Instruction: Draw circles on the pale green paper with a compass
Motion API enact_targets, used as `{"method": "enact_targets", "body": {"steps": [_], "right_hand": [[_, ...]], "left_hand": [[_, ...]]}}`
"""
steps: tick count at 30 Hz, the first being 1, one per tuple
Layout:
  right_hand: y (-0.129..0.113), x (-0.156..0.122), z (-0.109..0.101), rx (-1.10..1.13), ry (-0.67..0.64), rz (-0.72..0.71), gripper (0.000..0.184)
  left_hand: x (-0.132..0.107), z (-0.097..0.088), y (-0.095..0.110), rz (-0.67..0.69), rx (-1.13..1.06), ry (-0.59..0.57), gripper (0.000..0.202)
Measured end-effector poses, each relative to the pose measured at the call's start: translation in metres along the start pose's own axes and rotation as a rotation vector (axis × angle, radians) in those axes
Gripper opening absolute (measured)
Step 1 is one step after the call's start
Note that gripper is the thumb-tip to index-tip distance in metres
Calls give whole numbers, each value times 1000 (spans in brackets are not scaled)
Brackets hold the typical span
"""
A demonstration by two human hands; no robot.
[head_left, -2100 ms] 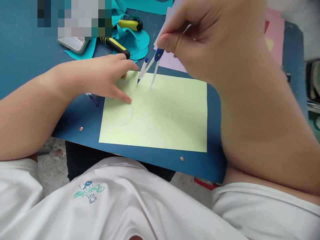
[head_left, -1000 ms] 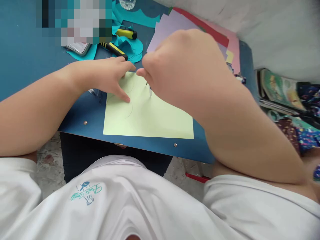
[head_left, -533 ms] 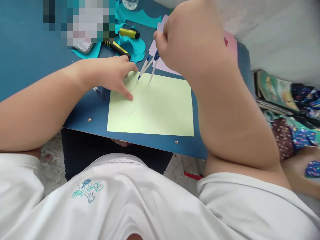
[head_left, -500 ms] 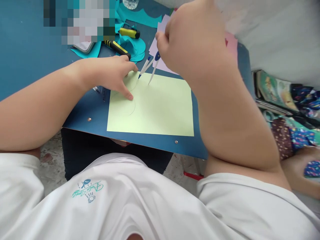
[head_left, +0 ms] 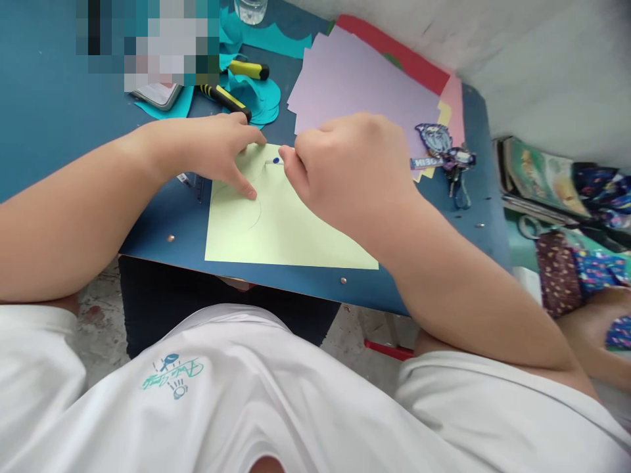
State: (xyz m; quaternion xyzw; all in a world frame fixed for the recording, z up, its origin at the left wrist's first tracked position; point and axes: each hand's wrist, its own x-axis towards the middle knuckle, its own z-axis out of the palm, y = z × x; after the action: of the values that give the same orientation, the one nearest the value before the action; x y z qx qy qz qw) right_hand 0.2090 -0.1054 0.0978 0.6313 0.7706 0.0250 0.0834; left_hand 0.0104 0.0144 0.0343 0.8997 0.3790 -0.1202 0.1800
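Observation:
A pale green sheet of paper point(head_left: 290, 236) lies at the table's front edge, with thin pencil curves on its left part. My left hand point(head_left: 224, 151) rests on its upper left corner, thumb and fingers spread. Over the sheet's upper middle, my right hand point(head_left: 350, 171) is closed around a drawing compass point(head_left: 276, 161). Only a bit of the compass shows, its blue and white parts near my thumb; my fist hides the rest. A clear ruler point(head_left: 192, 184) lies partly under my left wrist.
Behind the sheet are two yellow-black cutters point(head_left: 249, 69), teal paper pieces point(head_left: 256, 98) and a glass point(head_left: 251, 10). Lilac sheets point(head_left: 345, 82), a red sheet point(head_left: 394, 49) and keys with charms point(head_left: 444, 148) lie to the right, near the wall. Part of another person's arm point(head_left: 591, 335) shows at far right.
My right hand has come down and toward me with the compass, which now leans low over the paper. The lilac sheets and keys have come into view. My left hand stays on the sheet.

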Motion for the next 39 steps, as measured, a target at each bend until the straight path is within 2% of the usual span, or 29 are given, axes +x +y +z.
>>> {"method": "enact_targets", "body": {"steps": [4, 6, 8, 9, 12, 13, 16, 20, 24, 29, 32, 35, 39], "right_hand": [[24, -7, 1, -21, -9, 54, 55], [41, -9, 2, -64, 29, 3, 51], [61, -6, 5, -108, 80, -33, 38], [72, -3, 7, -110, 113, -42, 35], [101, 15, 13, -51, 200, -129, 40], [109, 23, 15, -43, 245, -175, 44], [124, 47, 18, 61, 268, -267, 52], [118, 66, 16, 107, 296, -332, 59], [92, 67, 6, 116, 280, -360, 42], [70, 62, 0, 137, 248, -386, 37], [71, 55, 7, 246, 298, -464, 31], [78, 47, 16, 399, 349, -555, 29], [94, 39, 18, 554, 314, -569, 28]], "left_hand": [[1, 3, -2, -19, -79, 33, 139], [1, 4, -3, -28, -92, 38, 137], [1, 4, -3, -40, -103, 16, 144], [2, 3, -4, -41, -112, 8, 150], [3, 2, -5, -25, -132, 3, 157], [2, 2, -5, -22, -134, 4, 155], [1, 0, -3, -31, -145, -8, 147], [-1, -3, 2, -56, -174, -26, 142], [1, -1, 0, -86, -170, -36, 149], [2, 7, -6, -90, -182, 10, 160], [-2, 10, -5, -100, -198, 50, 169], [-7, 9, 0, -128, -207, 41, 181], [-9, 7, 2, -169, -231, 49, 188]]}}
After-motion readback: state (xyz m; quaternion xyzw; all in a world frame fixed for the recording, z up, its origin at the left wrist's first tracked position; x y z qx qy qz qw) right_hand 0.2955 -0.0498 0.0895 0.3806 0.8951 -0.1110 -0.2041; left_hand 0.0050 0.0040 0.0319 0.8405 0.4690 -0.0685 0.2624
